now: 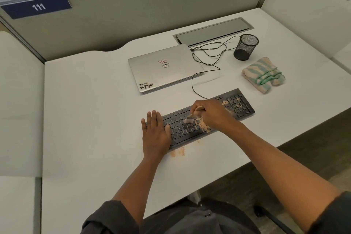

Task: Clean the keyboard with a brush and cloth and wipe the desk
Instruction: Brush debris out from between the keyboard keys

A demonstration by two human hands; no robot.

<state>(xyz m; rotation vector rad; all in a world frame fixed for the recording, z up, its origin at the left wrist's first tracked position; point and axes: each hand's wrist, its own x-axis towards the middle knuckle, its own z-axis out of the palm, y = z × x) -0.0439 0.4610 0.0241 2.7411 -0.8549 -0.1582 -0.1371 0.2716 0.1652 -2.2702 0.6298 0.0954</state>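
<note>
Brush [191,118] in right hand [210,112] touches keyboard [239,104] middle.

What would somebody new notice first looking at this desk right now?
Probably the black keyboard near the desk's front edge, strewn with tan crumbs, more spilled on the desk before it. The right hand sweeps a brush over its keys while the left hand lies flat on its left end.

A white table [95,100] is seen, on which a black keyboard [237,104], a closed silver laptop [165,68], a folded striped cloth [264,75], a black mesh cup [246,46] and a looped cable [207,51] are laid. Orange crumbs [177,152] are scattered just beside the keyboard's near edge.
</note>
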